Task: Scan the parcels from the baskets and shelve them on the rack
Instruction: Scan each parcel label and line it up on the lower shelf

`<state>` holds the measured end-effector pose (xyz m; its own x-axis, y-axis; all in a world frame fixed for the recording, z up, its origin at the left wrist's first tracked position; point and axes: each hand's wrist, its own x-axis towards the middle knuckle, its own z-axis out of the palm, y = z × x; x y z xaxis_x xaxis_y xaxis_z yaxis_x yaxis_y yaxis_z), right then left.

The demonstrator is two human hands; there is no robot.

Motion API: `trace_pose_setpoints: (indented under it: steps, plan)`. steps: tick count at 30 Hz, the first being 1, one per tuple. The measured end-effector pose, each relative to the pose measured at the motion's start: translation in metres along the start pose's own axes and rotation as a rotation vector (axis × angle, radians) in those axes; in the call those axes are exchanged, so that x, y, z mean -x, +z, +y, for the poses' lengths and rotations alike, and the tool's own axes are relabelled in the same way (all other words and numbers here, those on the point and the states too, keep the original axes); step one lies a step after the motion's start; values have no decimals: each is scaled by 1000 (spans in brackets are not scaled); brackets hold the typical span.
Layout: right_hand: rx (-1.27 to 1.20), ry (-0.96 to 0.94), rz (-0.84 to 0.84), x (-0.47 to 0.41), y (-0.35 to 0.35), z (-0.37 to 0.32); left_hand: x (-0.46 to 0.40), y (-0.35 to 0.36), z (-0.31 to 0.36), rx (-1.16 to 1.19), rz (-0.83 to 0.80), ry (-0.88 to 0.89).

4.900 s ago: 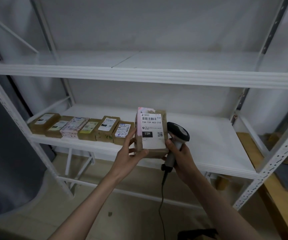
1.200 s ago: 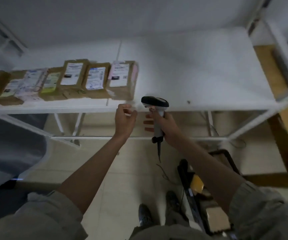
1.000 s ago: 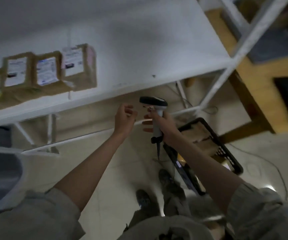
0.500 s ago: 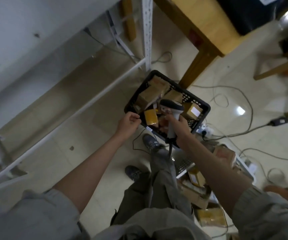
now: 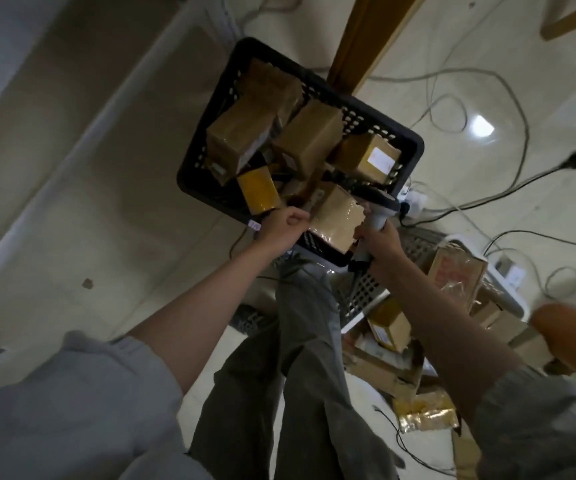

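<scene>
A black basket [image 5: 413, 143] on the floor holds several brown cardboard parcels and a yellow one [image 5: 258, 188]. My left hand [image 5: 281, 227] is at the basket's near rim, its fingers curled on the left edge of a tape-wrapped brown parcel [image 5: 335, 220] that sits above the rim. My right hand [image 5: 380, 244] grips the handle of the barcode scanner [image 5: 380, 211], whose head touches the right side of that parcel. The rack's lower rail [image 5: 106, 112] runs diagonally at the left.
A light perforated basket [image 5: 362, 292] with more parcels [image 5: 458, 271] lies to the right of my legs [image 5: 300, 358]. Loose boxes lie on the floor at lower right. A wooden table leg [image 5: 362, 36] stands behind the black basket. Cables [image 5: 453, 202] trail across the floor.
The view has swung from the rack shelf down to the black basket. Both hands have come down to it, and my left hand now has a brown parcel.
</scene>
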<state>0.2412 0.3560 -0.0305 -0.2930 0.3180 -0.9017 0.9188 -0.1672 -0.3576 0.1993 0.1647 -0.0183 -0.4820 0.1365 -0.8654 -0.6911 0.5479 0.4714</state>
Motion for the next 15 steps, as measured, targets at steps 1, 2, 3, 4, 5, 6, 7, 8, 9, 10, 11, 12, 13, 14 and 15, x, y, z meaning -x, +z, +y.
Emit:
trace_pose_setpoints:
  steps: [1, 2, 3, 4, 5, 6, 7, 8, 9, 10, 11, 12, 13, 14, 15]
  plan:
    - [0, 7, 9, -13, 0, 4, -12, 8, -2, -11, -26, -5]
    - [4, 19, 20, -24, 0, 7, -23, 16, -5, -18, -52, -8]
    - [7, 26, 27, -35, 0, 10, -33, 23, -8, -28, -73, -14]
    - [14, 26, 32, -45, 1, 12, -42, 30, -10, -33, -81, -13]
    - [25, 22, 31, -53, 1, 14, -49, 34, -13, -27, -73, -20]
    - [40, 16, 30, -61, 3, 15, -57, 38, -17, -8, -59, -30]
    - [52, 6, 28, -69, 4, 16, -64, 41, -20, 20, -45, -41]
    - [67, -6, 27, -76, 5, 16, -69, 44, -22, 48, -39, -59]
    - [88, -23, 28, -83, 5, 16, -74, 46, -25, 77, -40, -82]
    - [113, -38, 35, -90, 7, 17, -80, 49, -29, 107, -42, -104]
    - [141, -50, 45, -98, 8, 18, -86, 51, -34, 136, -42, -128]
    - [165, -59, 51, -104, 9, 18, -91, 52, -38, 168, -42, -149]
    - [188, -66, 54, -110, 11, 18, -95, 54, -42, 206, -46, -170]
    - [210, -67, 55, -114, 12, 19, -100, 55, -47, 253, -55, -192]
    - [232, -66, 57, -118, 14, 18, -104, 56, -51, 303, -65, -217]
